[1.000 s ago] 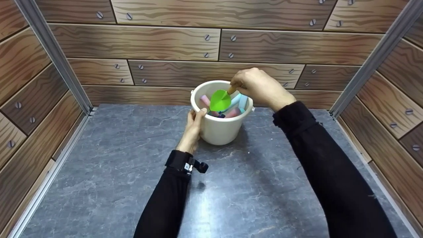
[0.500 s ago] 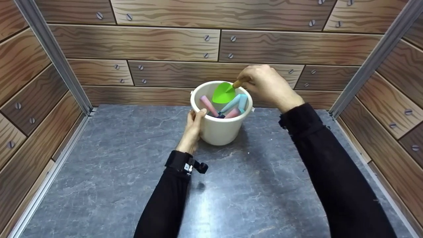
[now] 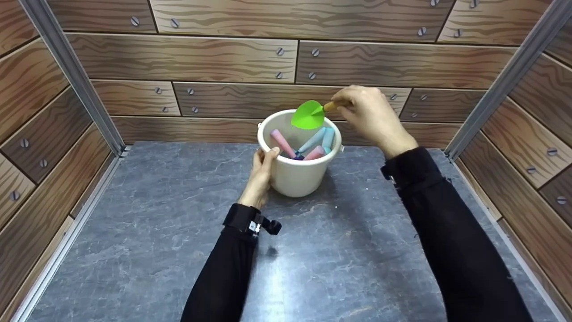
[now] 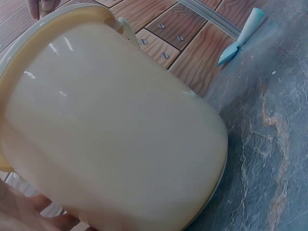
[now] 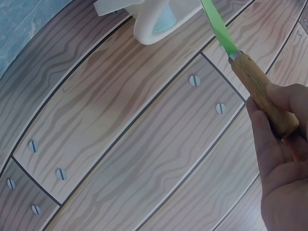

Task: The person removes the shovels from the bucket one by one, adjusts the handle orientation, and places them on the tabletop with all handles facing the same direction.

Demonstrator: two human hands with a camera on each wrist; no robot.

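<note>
A cream bucket (image 3: pixel 297 179) stands upright at the back of the grey surface. My left hand (image 3: pixel 262 172) grips its near left side, thumb over the rim and fingers against the outer wall. Above the bucket's far right rim, my right hand (image 3: pixel 366 112) pinches the wooden handle (image 5: pixel 260 89) of a small hand trowel with a green, leaf-shaped blade (image 3: pixel 308 115). Inside the bucket lie several pink and light blue handles, among them a pink one (image 3: pixel 282 143) and a blue one (image 3: pixel 312 139); their lower ends are mostly hidden.
In the left wrist view, a light blue trowel-like tool (image 4: pixel 243 38) lies on the grey surface (image 4: pixel 269 125) beyond the bucket. Wood-patterned walls (image 3: pixel 223 60) and metal corner posts (image 3: pixel 71 71) enclose the area.
My right hand has moved up and to the right, lifting the green trowel from inside the bucket to above its far rim. The left hand and the bucket have stayed in place.
</note>
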